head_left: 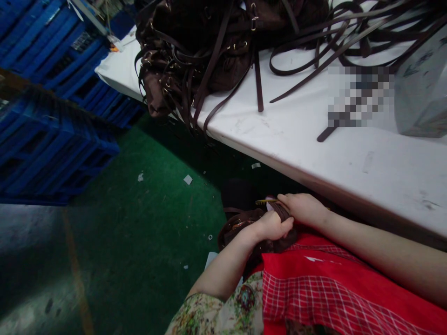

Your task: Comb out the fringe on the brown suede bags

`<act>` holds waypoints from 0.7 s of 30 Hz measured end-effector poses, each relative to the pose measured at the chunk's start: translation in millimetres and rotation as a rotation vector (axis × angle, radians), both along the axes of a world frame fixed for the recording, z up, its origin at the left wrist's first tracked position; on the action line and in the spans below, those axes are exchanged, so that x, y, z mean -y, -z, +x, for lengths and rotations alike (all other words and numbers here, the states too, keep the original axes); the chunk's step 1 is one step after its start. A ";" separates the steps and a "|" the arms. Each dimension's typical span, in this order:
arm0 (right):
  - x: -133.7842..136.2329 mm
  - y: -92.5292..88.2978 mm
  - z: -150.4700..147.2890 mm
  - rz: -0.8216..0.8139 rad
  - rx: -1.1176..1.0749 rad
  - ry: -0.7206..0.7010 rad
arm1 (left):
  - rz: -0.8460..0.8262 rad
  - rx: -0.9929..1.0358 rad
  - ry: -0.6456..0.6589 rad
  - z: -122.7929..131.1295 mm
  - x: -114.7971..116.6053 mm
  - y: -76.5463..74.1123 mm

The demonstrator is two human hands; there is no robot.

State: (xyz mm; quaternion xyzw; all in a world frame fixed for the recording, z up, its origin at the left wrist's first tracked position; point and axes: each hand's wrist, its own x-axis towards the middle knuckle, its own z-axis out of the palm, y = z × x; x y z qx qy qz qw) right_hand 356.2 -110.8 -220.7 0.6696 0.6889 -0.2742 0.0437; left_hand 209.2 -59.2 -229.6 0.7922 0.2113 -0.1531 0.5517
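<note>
head view. bag (240, 223) sits low in front of me, below the edge of the counter (349, 172) and close by my apron (324, 270); my left forearm covers part of it.

handling: looks soft and limp, cloth-like, slumping into creases. i'd judge it light for its bulk, not fragile, not very slippery. small glints on it look like metal fittings; those would be the hard spots, likely to snag. best hold, to my mind: a full grip on gathered folds (282, 212), where layers bunch thick, rather than a pinch at the loose side.

left hand (274, 227): curled in, fingers wrapped on those brown folds; whether they are cloth or strap i cannot tell. right hand (303, 208): close against the left, also drawn in, thumb and fingertips pinching near a thin yellow strip (264, 202). strip has a toothed edge, looks stiff; most of it hidden, so its exact hold is unclear. neither hand is spread.

up on the counter: a heap of brown bags (226, 70), thin straps (259, 88) trailing beside it, well apart from my hands.
</note>
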 end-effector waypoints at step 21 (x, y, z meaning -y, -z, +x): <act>-19.0 50.1 3.6 -0.197 -0.298 0.387 | -0.123 -0.053 -0.146 -6.0 -6.4 18.8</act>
